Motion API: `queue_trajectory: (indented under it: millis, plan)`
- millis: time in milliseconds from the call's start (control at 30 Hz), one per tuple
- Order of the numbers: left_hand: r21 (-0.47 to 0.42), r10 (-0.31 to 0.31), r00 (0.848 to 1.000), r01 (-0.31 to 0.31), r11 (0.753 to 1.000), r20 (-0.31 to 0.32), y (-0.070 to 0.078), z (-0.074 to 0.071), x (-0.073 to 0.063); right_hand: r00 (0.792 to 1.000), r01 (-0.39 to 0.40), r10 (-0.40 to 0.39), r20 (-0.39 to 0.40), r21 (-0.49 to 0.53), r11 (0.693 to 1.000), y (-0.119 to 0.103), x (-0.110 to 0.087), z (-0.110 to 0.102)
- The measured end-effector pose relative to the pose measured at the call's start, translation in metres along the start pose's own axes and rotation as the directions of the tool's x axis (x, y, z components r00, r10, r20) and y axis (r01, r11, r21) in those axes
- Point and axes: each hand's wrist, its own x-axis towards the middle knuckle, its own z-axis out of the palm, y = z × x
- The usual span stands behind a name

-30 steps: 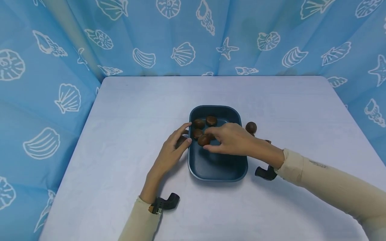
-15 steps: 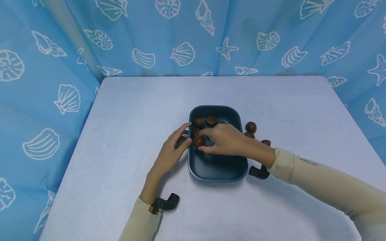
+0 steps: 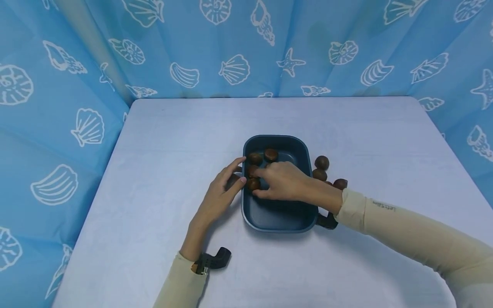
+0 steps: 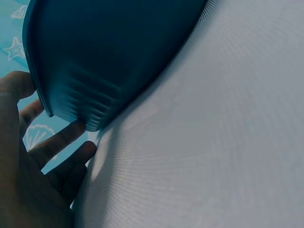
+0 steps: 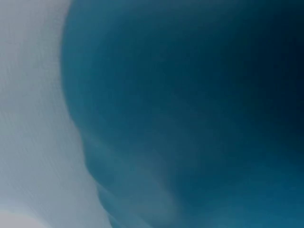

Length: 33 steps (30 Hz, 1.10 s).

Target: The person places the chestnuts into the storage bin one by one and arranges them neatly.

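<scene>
So the right hand (image 3: 283, 182) is reaching in over the blue tray (image 3: 279, 226) from the right; its thumb and index finger sit on either side of a brown nut (image 3: 253, 185), narrow grip, holding it down by the tray's left wall; can't tell how hard it's squeezing though. The left hand (image 3: 219, 190) is at the tray's left side, fingers spread and relaxed, grip pretty wide; it touches the rim and outer wall rather than clutching anything, and the left wrist view shows that up close. Inside the tray, a second nut (image 3: 252, 171) is just beyond the held one, partly under the index finger; a third nut (image 3: 255, 158) is at the far left, and a fourth nut (image 3: 271, 155) lies right of that one; anything under the right palm is hidden. Outside, just right of the tray, there's a loose bunch on the table (image 3: 185, 128): a far nut (image 3: 322, 162), a middle nut (image 3: 319, 174) and a right nut (image 3: 340, 184), plus one more mostly blocked by the forearm; there's a blue shell-print curtain (image 3: 235, 42) along the far edge; right wrist view is mostly blurry blue.
</scene>
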Motion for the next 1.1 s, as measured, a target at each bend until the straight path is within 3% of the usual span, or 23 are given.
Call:
queue_trajectory:
  millis: [300, 567, 800, 1100]
  plan:
    - [0.004, 0.013, 1.0, -0.013, 1.0, -0.003, 0.001, 0.0, 0.001, 1.0, -0.006, 0.008, 0.018, -0.075, 0.997, 0.003, -0.004, 0.008]
    - [0.013, 0.008, 1.0, -0.008, 1.0, -0.005, 0.002, 0.001, 0.0, 0.999, -0.044, 0.045, -0.029, 0.011, 0.999, 0.001, -0.016, -0.013]
    - [0.019, -0.017, 1.0, 0.017, 1.0, -0.023, 0.003, 0.003, -0.001, 0.993, -0.085, 0.09, -0.082, 0.063, 0.994, -0.004, -0.04, -0.036]
    - [0.008, -0.025, 0.999, 0.025, 1.0, -0.029, 0.006, 0.005, -0.001, 0.976, -0.151, 0.164, -0.142, 0.093, 0.984, 0.0, -0.077, -0.05]
